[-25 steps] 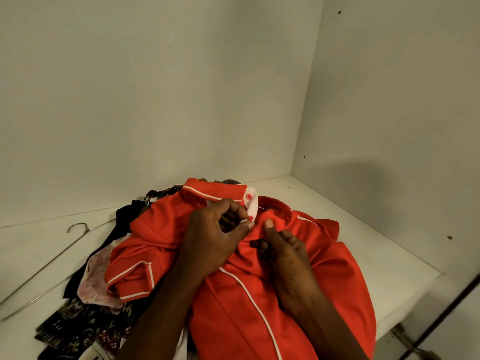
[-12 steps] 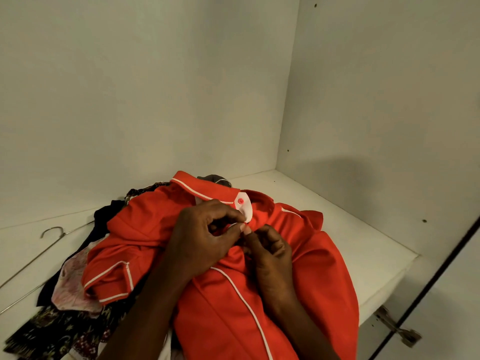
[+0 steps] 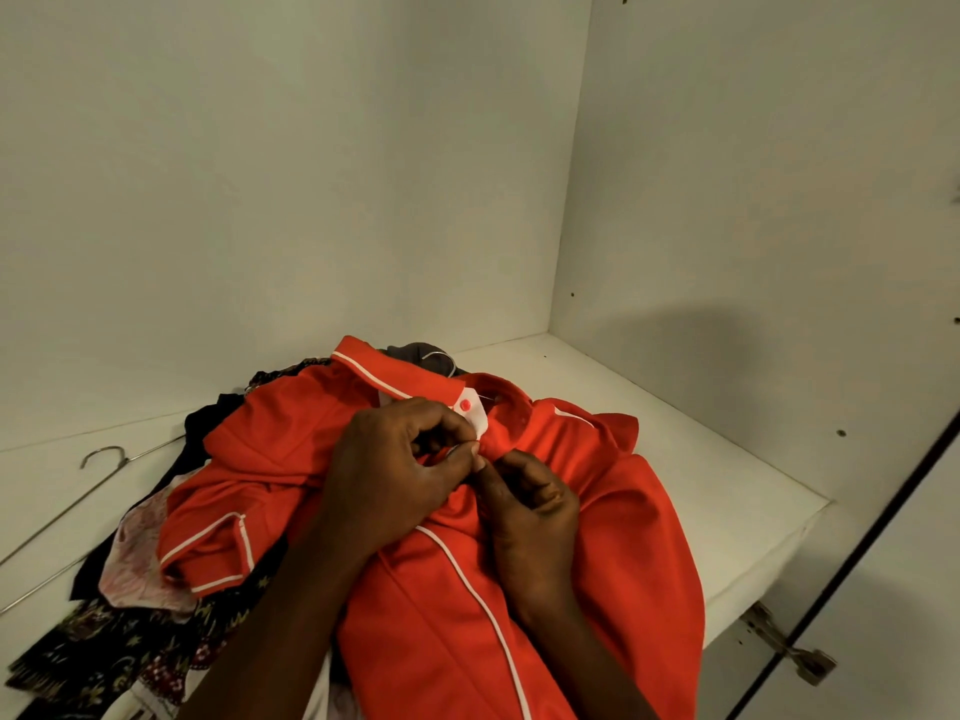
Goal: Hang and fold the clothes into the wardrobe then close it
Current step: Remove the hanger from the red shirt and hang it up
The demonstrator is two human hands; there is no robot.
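Left hand (image 3: 395, 480) and right hand (image 3: 535, 504) pinch the red shirt (image 3: 613, 511) placket, fingers curled tight; shirt tops a clothes pile (image 3: 119, 631); hanger (image 3: 104, 459) beside.

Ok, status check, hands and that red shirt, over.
Left hand and right hand both pinching red shirt at the placket. Shirt lies atop clothes pile on shelf. Wire hanger unused alongside.

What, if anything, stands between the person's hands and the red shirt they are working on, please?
Nothing visible does. The left hand and right hand are both already on the red shirt, pinching its front just below the collar. The shirt lies on top of the clothes pile on the wardrobe shelf.
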